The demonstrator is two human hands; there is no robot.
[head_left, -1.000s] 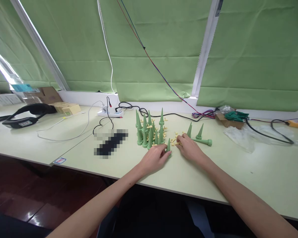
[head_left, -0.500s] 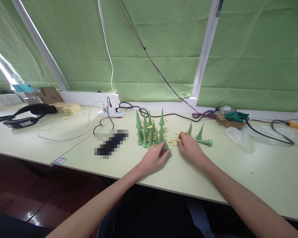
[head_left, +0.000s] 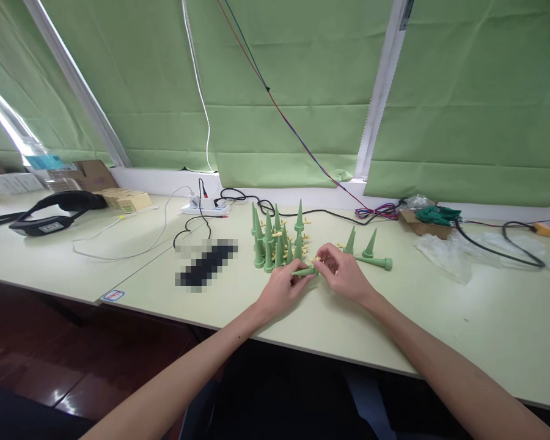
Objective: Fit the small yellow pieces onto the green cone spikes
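My left hand [head_left: 283,289] is closed around a green plastic plant-watering spike [head_left: 304,271], tipped nearly flat with its point toward the left. At the spike's wide end, my right hand [head_left: 343,272] pinches a small yellow valve piece [head_left: 318,260]; whether it touches the spike I cannot tell. Just beyond my left hand stands a cluster of green spikes [head_left: 268,244], points up, several with yellow pieces sticking out of their sides. Past my right hand, two more spikes [head_left: 369,244] stand upright, and another spike [head_left: 378,263] lies on its side.
A power strip [head_left: 205,209] and black cables run along the back of the table [head_left: 440,318]. On the right sit a cardboard box [head_left: 424,227] and crumpled clear plastic bags [head_left: 444,256]. A black headset [head_left: 50,214] and yellowish boxes [head_left: 132,201] are at the left.
My left hand has tipped its spike from upright to nearly flat. My right hand has moved left from the loose yellow pieces to the spike's wide end, with one piece in its fingers.
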